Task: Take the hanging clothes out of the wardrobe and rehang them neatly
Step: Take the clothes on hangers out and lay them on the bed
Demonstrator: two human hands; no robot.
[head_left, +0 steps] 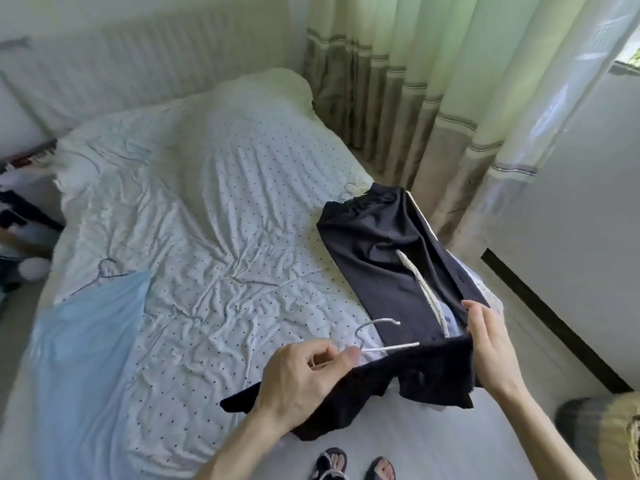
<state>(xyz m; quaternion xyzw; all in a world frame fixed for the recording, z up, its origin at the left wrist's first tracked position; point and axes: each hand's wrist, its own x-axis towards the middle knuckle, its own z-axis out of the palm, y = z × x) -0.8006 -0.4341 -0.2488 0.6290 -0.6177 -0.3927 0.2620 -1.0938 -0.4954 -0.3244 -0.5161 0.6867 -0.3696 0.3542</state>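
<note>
Watching through the head camera, I saw the dark trousers [381, 244] lying along the right side of the bed [207, 202], waistband far from me and the leg ends raised toward me. The left hand [304, 379] had its grip pinched on the white hanger [391, 347], whose bar ran into the fold of dark cloth. The right hand [491, 344] had its grip closed on the cloth's edge, just beside the white cord [419, 282]. I judged the step to be draping the legs over the bar. My worry was an uneven drape: with more cloth on one side, the trousers could slide off the thin bar once lifted. The cord could also snag on the hook. A light blue garment [86, 341] lay well apart on the left.
</note>
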